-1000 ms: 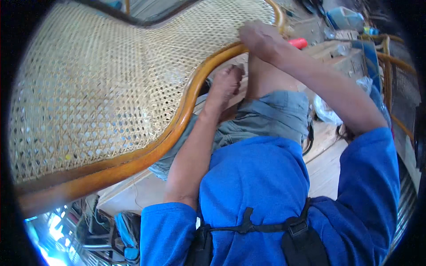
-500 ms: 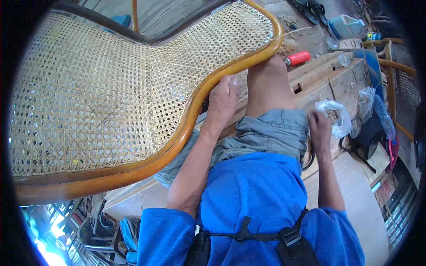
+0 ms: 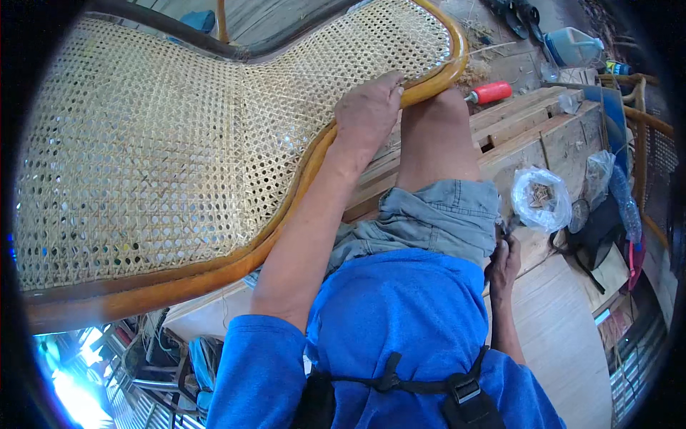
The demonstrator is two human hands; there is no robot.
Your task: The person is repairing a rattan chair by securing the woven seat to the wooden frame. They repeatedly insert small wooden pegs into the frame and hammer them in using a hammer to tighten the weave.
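Note:
A chair with woven cane panels (image 3: 164, 150) and a glossy brown wooden frame (image 3: 286, 204) lies across my lap from the left. My left hand (image 3: 368, 114) is closed over the frame's curved near edge, its fingers resting on the cane side. Beside my right thigh, on the wooden bench (image 3: 564, 286), my right hand (image 3: 504, 261) is low with its fingers curled around something dark that is mostly hidden. A clear plastic bag (image 3: 525, 207) holding small brown pieces sits open just beyond that hand.
A red-handled tool (image 3: 491, 92) lies past my knee on the slotted wooden beams (image 3: 536, 125). A pale blue jug (image 3: 572, 48) and dark sandals (image 3: 511, 16) are at the far right. Nearer on the right are a black bag (image 3: 599, 225) and crumpled plastic (image 3: 599, 171).
My left hand has gone from a fist beside the frame to a grip over its edge, farther forward. My right hand has dropped from beside the plastic bag to the bench by my thigh.

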